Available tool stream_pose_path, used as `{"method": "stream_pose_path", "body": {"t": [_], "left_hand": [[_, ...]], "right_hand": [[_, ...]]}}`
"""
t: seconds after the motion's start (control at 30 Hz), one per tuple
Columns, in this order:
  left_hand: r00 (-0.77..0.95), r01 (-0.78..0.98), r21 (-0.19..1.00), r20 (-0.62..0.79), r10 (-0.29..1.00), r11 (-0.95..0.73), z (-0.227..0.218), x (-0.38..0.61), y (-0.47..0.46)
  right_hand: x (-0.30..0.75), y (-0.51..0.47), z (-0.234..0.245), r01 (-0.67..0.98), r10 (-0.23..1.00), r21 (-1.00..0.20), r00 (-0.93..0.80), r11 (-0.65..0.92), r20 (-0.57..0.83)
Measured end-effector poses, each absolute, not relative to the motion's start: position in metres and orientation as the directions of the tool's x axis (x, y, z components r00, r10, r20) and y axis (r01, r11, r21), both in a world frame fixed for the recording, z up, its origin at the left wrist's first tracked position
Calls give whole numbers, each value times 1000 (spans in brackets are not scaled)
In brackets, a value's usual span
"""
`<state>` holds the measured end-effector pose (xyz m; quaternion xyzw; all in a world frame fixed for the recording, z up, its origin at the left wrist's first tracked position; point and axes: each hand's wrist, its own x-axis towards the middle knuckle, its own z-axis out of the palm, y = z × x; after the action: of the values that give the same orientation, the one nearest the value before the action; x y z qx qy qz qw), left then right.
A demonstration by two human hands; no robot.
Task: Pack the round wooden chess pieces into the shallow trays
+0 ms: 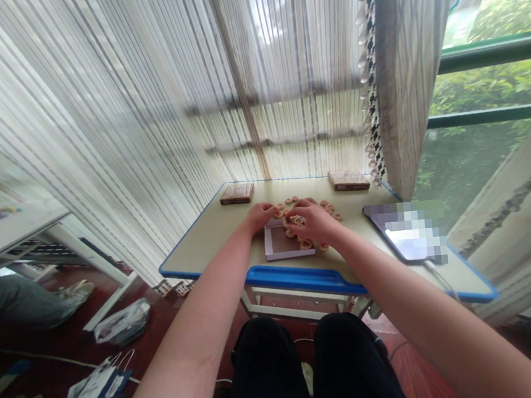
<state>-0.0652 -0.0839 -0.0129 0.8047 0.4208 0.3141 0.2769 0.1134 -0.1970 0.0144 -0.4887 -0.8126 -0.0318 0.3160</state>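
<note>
Several round wooden game pieces (326, 205) lie scattered on a small beige table (213, 237) with a blue rim. A shallow white box (284, 247) sits near the table's front edge. My left hand (261, 215) rests at the box's far left corner, fingers curled on pieces. My right hand (311, 220) hovers over the box, fingers closed around several wooden pieces (296, 220).
Two brown wooden boxes lie at the back, one on the left (237, 193) and one on the right (348, 179). A tablet (405, 230) sits on the right side. Striped curtains hang behind. A plastic bag (122, 322) and another person's leg (28, 300) are on the floor left.
</note>
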Motion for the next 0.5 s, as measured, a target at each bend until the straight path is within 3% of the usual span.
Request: {"method": "stream_pose_path", "body": {"t": [0.1, 0.5], "left_hand": [[443, 500, 714, 274, 854, -489, -14, -65, -83], [437, 503, 727, 253, 863, -467, -7, -64, -90]], "right_hand": [[107, -203, 16, 817, 756, -178, -394, 549, 522], [101, -210, 21, 898, 809, -1, -395, 439, 436]]}}
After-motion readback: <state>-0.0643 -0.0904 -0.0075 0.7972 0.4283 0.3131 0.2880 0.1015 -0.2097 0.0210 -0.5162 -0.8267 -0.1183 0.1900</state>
